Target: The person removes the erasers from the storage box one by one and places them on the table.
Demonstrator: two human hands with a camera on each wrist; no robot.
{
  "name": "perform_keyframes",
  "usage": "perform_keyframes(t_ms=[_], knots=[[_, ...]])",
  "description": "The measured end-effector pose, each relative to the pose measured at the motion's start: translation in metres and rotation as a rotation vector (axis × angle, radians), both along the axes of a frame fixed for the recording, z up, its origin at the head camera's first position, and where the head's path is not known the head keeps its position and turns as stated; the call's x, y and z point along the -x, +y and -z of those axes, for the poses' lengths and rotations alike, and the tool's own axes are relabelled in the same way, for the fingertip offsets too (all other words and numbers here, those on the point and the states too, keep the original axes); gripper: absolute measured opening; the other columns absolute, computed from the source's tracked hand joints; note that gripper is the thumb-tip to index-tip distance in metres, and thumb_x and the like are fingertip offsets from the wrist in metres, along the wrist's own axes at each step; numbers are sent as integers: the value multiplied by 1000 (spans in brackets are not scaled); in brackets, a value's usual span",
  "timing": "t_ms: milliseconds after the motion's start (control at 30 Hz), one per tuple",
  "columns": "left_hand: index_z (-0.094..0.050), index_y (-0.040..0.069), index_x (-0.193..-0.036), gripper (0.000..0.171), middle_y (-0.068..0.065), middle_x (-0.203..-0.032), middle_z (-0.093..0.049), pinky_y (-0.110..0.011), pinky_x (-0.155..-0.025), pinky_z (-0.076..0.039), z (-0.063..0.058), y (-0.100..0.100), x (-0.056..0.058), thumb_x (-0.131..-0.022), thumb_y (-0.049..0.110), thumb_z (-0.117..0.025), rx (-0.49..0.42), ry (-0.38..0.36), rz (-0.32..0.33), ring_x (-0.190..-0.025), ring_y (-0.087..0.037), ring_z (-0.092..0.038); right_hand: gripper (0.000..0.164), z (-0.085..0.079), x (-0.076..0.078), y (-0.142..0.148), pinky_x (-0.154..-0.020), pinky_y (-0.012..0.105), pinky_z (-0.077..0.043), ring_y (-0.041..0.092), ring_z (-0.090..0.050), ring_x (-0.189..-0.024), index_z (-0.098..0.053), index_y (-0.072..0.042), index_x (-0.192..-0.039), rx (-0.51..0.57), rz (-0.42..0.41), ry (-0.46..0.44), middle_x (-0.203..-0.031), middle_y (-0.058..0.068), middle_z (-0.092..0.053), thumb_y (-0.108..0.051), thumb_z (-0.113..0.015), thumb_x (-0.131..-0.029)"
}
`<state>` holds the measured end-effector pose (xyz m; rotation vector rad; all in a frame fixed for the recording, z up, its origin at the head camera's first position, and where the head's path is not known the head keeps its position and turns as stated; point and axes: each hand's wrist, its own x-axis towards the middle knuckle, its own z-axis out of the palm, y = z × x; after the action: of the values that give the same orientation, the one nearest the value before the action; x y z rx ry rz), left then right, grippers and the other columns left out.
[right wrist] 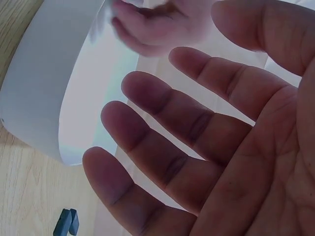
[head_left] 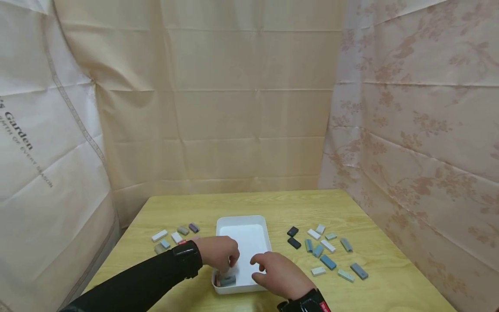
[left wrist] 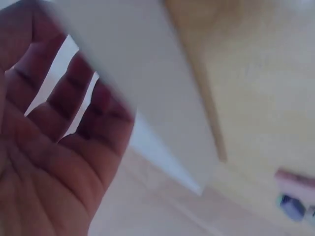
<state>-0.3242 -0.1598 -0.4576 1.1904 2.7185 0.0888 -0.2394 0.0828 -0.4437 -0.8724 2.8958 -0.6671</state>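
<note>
A white rectangular tray (head_left: 243, 229) stands in the middle of the table, with a few small rectangular blocks (head_left: 228, 281) in its near left corner. Over the tray's left side is my left hand (head_left: 218, 252), fingers bent downward. In the left wrist view, the tray's wall (left wrist: 142, 64) hides the fingertips of that hand (left wrist: 54, 162), so whether they pinch anything cannot be seen. My right hand (head_left: 282, 275) hovers at the tray's near right edge. Its fingers spread loosely with nothing held, as the right wrist view shows the bare palm and fingers (right wrist: 167, 132).
Light and grey-brown blocks (head_left: 159, 235) lie scattered left of the tray, partly behind the left forearm. To its right are several blue, white and pale green blocks (head_left: 328, 262) and two black blocks (head_left: 294, 242). Cloth curtains (head_left: 249, 108) surround the wooden table (head_left: 312, 208).
</note>
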Motion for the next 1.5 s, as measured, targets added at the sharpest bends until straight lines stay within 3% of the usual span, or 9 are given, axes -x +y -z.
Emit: perform_keyframes(t_ms=[133, 333, 500, 633, 800, 967, 1167, 1300, 1500], knots=[[-76, 19, -81, 15, 9, -83, -65, -24, -70, -49, -18, -21, 10, -79, 5, -79, -106, 158, 1, -75, -5, -55, 25, 2, 0, -2, -72, 34, -49, 9, -56, -79, -76, -15, -115, 1, 11, -34, -90, -6, -68, -28, -73, -94], [-77, 16, -91, 8, 7, -89, -66, -32, -77, -53, -30, -68, 24, -89, 8, -75, -177, 271, -156, -79, -8, -55, 25, 4, -1, -2, -73, 35, -50, 10, -58, -80, -76, -14, -116, -13, 7, -6, -92, -5, -70, -27, -72, -95], [-76, 16, -86, 9, 8, -83, -62, -32, -72, -48, -8, -93, 23, -88, 7, -74, -163, 200, -244, -74, -10, -51, 26, 8, 0, -4, -74, 35, -51, 11, -58, -82, -76, -15, -118, -29, -6, -3, -93, -4, -70, -28, -72, -96], [-72, 21, -82, 14, 11, -80, -59, -29, -70, -46, 16, -98, 15, -87, 9, -76, -139, 146, -242, -74, -7, -49, 26, 8, 0, -4, -74, 35, -51, 10, -59, -82, -76, -15, -118, -40, -16, -7, -93, -4, -70, -28, -71, -96], [-73, 22, -83, 16, 12, -83, -63, -26, -73, -49, 39, -98, 6, -87, 8, -77, -162, 99, -210, -76, -3, -52, 27, 8, 0, -5, -74, 35, -51, 10, -59, -83, -76, -15, -119, -38, -24, -5, -94, -4, -71, -28, -72, -96], [-74, 25, -85, 17, 12, -86, -64, -28, -77, -50, 45, -95, 4, -86, 9, -77, -137, 96, -226, -79, -3, -53, 27, 6, 0, -5, -76, 37, -53, 11, -60, -84, -76, -15, -120, -40, -24, 2, -95, -3, -71, -28, -72, -96], [-77, 18, -102, 10, 5, -99, -70, -33, -80, -54, 25, -85, -2, -92, 15, -77, -149, 215, -218, -88, -11, -61, 28, 5, 1, -4, -77, 37, -53, 12, -62, -85, -76, -14, -120, -34, -29, 11, -96, -3, -72, -29, -72, -95], [-76, 14, -115, 21, -1, -112, -74, -37, -90, -57, 7, -61, -12, -94, 14, -77, -195, 266, -110, -101, -15, -67, 28, 3, 2, -1, -76, 38, -53, 12, -62, -86, -76, -15, -119, -19, -30, 15, -97, -3, -72, -29, -72, -96], [-75, 22, -124, 38, 4, -121, -72, -28, -96, -55, -4, -18, -29, -88, 22, -86, -129, 46, 57, -112, -9, -66, 26, 4, 4, 2, -76, 38, -53, 12, -63, -86, -76, -16, -118, -3, -45, 24, -97, -2, -74, -29, -73, -95]])
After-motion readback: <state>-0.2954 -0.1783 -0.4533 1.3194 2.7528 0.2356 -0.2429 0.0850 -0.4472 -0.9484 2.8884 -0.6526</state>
